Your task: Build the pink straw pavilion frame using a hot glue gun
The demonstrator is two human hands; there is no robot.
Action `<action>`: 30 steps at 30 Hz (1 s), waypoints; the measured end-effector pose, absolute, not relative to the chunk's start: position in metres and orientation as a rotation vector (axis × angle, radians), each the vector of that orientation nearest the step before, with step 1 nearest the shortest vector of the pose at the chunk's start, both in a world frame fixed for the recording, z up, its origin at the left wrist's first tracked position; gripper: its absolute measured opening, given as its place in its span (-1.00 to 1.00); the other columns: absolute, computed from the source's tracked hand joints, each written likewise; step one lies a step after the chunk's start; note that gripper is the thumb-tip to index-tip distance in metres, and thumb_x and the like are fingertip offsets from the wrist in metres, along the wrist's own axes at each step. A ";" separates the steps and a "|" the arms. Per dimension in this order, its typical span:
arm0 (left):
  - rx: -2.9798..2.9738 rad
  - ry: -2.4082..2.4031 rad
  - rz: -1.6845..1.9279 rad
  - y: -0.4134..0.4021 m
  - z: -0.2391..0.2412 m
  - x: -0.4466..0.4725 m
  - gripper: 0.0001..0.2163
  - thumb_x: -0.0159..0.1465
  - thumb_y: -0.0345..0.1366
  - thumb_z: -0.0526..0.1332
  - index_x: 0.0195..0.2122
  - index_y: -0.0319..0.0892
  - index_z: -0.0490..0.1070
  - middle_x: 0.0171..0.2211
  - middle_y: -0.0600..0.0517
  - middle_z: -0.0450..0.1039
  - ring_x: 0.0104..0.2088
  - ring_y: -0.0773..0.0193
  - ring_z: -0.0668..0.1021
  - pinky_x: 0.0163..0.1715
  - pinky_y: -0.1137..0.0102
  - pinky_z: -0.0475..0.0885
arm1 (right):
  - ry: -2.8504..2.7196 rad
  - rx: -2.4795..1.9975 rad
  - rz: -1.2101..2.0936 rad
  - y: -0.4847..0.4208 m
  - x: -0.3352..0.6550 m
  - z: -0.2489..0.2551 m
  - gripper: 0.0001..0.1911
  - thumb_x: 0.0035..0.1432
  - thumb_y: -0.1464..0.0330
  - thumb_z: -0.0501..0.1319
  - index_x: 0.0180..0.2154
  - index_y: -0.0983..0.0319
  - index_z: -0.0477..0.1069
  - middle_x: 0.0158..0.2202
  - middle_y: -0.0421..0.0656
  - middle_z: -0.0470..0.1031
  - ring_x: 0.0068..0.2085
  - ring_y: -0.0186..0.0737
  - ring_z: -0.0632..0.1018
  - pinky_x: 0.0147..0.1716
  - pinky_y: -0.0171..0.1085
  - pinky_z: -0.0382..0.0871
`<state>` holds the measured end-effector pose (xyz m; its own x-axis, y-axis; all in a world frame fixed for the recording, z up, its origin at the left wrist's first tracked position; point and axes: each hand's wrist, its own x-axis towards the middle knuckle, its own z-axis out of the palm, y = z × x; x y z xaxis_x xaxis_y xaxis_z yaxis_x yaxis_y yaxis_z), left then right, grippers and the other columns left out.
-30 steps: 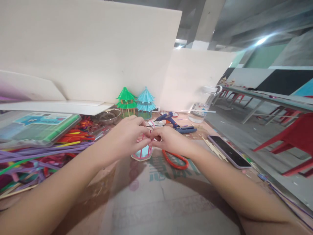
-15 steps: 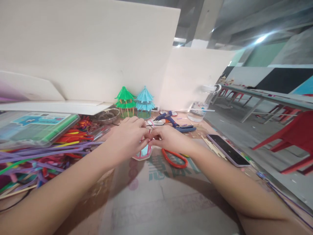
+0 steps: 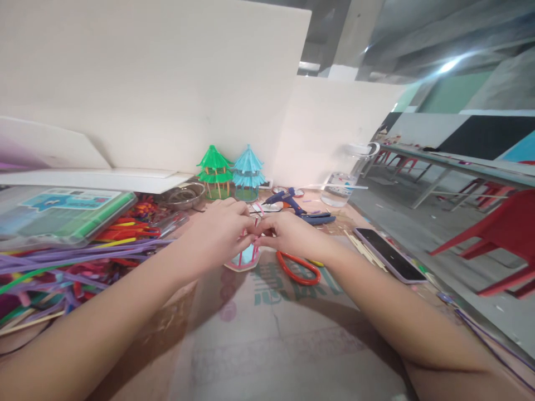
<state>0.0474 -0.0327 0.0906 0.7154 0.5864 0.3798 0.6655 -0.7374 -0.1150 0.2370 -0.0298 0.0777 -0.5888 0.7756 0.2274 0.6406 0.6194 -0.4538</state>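
Note:
A small pavilion model with a white-edged base, a light blue floor and pink posts stands on the printed sheet, its upper part hidden by my fingers. From the left, my left hand pinches at the top of the posts, where a pink pipe cleaner sticks up. My right hand meets it there, thumb and fingers closed on the same spot; fingertips of both hands nearly touch. Scissors with red handles lie just under my right wrist.
Green and blue model pavilions stand behind my hands. A blue glue gun, pliers, a water jug and a phone lie to the right. Pipe cleaners and a plastic case crowd the left.
Both hands stay at the top of the model with only slight finger shifts. The left hand sits marginally lower, showing a little more of the base; the view has shifted slightly.

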 end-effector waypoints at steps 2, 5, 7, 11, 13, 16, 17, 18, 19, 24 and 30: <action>-2.690 -0.990 -0.468 -0.031 0.090 0.046 -0.88 0.27 -0.27 0.23 -0.33 -0.11 0.56 -0.32 0.00 0.44 -0.26 0.17 0.45 -0.24 0.28 0.28 | -2.437 -1.129 0.452 -0.029 0.237 0.078 -0.94 0.15 0.46 0.31 -0.32 0.28 0.59 -0.40 -0.18 0.57 -0.41 -0.35 0.44 -0.41 -0.36 0.16; -2.735 -1.004 -0.471 -0.028 0.090 0.044 -0.85 0.28 -0.27 0.19 -0.32 -0.08 0.57 -0.33 0.00 0.44 -0.27 0.18 0.46 -0.26 0.29 0.28 | -2.439 -1.135 0.449 -0.029 0.237 0.079 -0.94 0.15 0.45 0.31 -0.33 0.29 0.58 -0.42 -0.19 0.54 -0.42 -0.34 0.42 -0.41 -0.36 0.17; -2.780 -1.034 -0.478 -0.027 0.091 0.044 -0.85 0.27 -0.28 0.19 -0.33 -0.09 0.57 -0.34 0.00 0.44 -0.28 0.19 0.47 -0.28 0.31 0.28 | -2.452 -1.123 0.459 -0.030 0.237 0.080 -0.95 0.14 0.46 0.32 -0.33 0.30 0.58 -0.42 -0.18 0.54 -0.41 -0.33 0.43 -0.40 -0.35 0.18; -2.886 -1.075 -0.499 -0.027 0.099 0.043 -0.80 0.29 -0.29 0.15 -0.34 -0.13 0.58 -0.34 -0.01 0.46 -0.29 0.22 0.49 -0.31 0.35 0.29 | -2.452 -1.062 0.480 -0.031 0.237 0.081 -0.91 0.19 0.44 0.29 -0.35 0.30 0.57 -0.41 -0.18 0.55 -0.39 -0.32 0.45 -0.38 -0.35 0.19; -2.887 -1.137 -0.498 -0.027 0.106 0.038 -0.78 0.32 -0.26 0.12 -0.27 -0.11 0.58 -0.32 -0.02 0.46 -0.27 0.21 0.50 -0.30 0.36 0.30 | -2.435 -1.066 0.491 -0.032 0.237 0.081 -0.89 0.21 0.43 0.27 -0.35 0.29 0.56 -0.41 -0.18 0.55 -0.39 -0.33 0.45 -0.38 -0.35 0.19; -2.886 -1.153 -0.401 -0.025 0.114 0.028 -0.80 0.24 -0.17 0.24 -0.19 -0.10 0.57 -0.23 -0.03 0.48 -0.20 0.17 0.51 -0.25 0.35 0.33 | -2.436 -1.088 0.490 -0.034 0.236 0.083 -0.92 0.19 0.44 0.29 -0.36 0.29 0.55 -0.41 -0.19 0.54 -0.38 -0.33 0.44 -0.38 -0.35 0.18; -2.895 -1.131 -0.355 -0.024 0.115 0.025 -0.79 0.20 -0.15 0.29 -0.20 -0.11 0.57 -0.18 -0.04 0.49 -0.17 0.14 0.51 -0.21 0.34 0.33 | -2.443 -1.085 0.488 -0.034 0.235 0.084 -0.93 0.18 0.46 0.29 -0.36 0.29 0.55 -0.42 -0.20 0.53 -0.39 -0.34 0.44 -0.38 -0.36 0.18; -2.904 -1.109 -0.318 -0.022 0.115 0.023 -0.78 0.16 -0.14 0.32 -0.23 -0.12 0.57 -0.15 -0.05 0.49 -0.14 0.13 0.51 -0.18 0.33 0.34 | -2.449 -1.080 0.488 -0.035 0.235 0.085 -0.93 0.17 0.48 0.29 -0.37 0.29 0.54 -0.43 -0.20 0.52 -0.39 -0.34 0.43 -0.38 -0.36 0.17; -2.912 -1.092 -0.294 -0.021 0.113 0.023 -0.78 0.15 -0.14 0.32 -0.25 -0.13 0.57 -0.12 -0.06 0.49 -0.13 0.12 0.51 -0.16 0.32 0.34 | -2.453 -1.078 0.489 -0.035 0.235 0.085 -0.93 0.17 0.49 0.29 -0.37 0.30 0.54 -0.44 -0.21 0.50 -0.40 -0.35 0.42 -0.39 -0.37 0.17; -2.931 -1.022 -0.323 -0.018 0.098 0.031 -0.88 0.19 -0.27 0.26 -0.29 -0.14 0.56 -0.18 -0.03 0.52 -0.15 0.16 0.52 -0.18 0.33 0.35 | -2.456 -1.093 0.497 -0.035 0.234 0.085 -0.92 0.18 0.50 0.28 -0.38 0.30 0.53 -0.45 -0.21 0.48 -0.40 -0.34 0.41 -0.41 -0.36 0.14; -2.907 -0.961 -0.387 -0.013 0.086 0.033 -0.89 0.21 -0.33 0.22 -0.34 -0.14 0.55 -0.16 -0.03 0.53 -0.15 0.18 0.52 -0.12 0.31 0.37 | -2.439 -1.117 0.498 -0.033 0.235 0.084 -0.94 0.15 0.49 0.30 -0.37 0.27 0.55 -0.46 -0.23 0.49 -0.42 -0.35 0.40 -0.40 -0.36 0.14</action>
<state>0.0334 -0.0134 0.0858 0.7749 0.5790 0.2535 0.5929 -0.8049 0.0260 0.2347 -0.0330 0.0837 -0.5947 0.7744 0.2159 0.6277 0.6151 -0.4772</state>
